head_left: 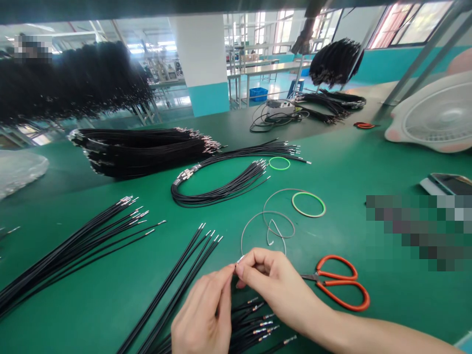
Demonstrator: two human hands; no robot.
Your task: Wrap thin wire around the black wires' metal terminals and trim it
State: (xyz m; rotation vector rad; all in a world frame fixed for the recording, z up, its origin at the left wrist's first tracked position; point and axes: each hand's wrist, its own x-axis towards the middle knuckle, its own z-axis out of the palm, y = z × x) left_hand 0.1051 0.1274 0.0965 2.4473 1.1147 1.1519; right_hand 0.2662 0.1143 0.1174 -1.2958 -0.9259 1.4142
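My left hand [206, 309] and my right hand [275, 280] meet fingertip to fingertip low in the middle of the head view. Both are closed in a pinch on a small silvery cable tip [241, 258]; the cable behind it is hidden by my fingers. A thin grey wire [264, 213] lies in loose loops just beyond my right hand. Under and between my hands lie black cables with metal terminals [263, 330]. Left of my left hand, several silver-tipped black cables [180, 280] lie side by side. Orange-handled scissors [341, 284] rest by my right wrist, blades partly hidden.
A larger cable bundle [84, 246] lies at the left. Curved, tied cables [199, 199] and a thick black stack [147, 152] lie farther back. Green rings [309, 204] are near the loops. A white fan [438, 115] and a phone [452, 184] stand right.
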